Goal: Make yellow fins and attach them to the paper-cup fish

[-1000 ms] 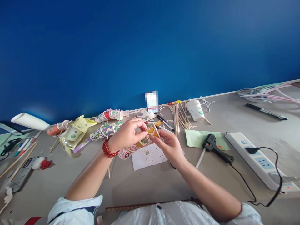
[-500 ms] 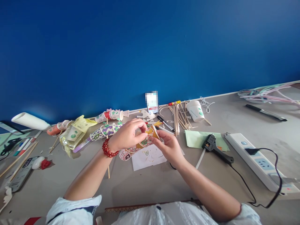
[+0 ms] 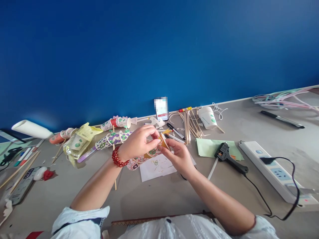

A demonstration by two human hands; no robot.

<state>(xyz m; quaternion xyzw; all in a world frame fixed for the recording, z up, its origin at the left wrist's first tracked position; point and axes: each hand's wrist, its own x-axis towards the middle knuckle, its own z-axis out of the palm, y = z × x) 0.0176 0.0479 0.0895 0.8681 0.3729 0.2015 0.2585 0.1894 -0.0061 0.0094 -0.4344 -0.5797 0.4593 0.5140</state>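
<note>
Both hands hold a chain of coloured paper cups (image 3: 143,158) over the grey table (image 3: 154,196). My left hand (image 3: 139,142), with a red bead bracelet (image 3: 117,158) on its wrist, pinches the orange front cup (image 3: 163,142) from above with curled fingers. My right hand (image 3: 177,155) grips the same cup from the right and below. The patterned cup chain trails down-left under my left hand. A white sheet with small drawings (image 3: 159,166) lies just beneath the hands.
A black glue gun (image 3: 230,156) lies on green paper (image 3: 211,147), its cord running to a white power strip (image 3: 276,171). Wooden sticks (image 3: 188,124), markers, a white paper cup (image 3: 207,117) and other decorated cup chains (image 3: 112,138) lie behind. Pens and a phone sit far left.
My left hand has shifted slightly right and closed tighter over the orange cup; my right hand has moved up a little toward it. The rest is unchanged.
</note>
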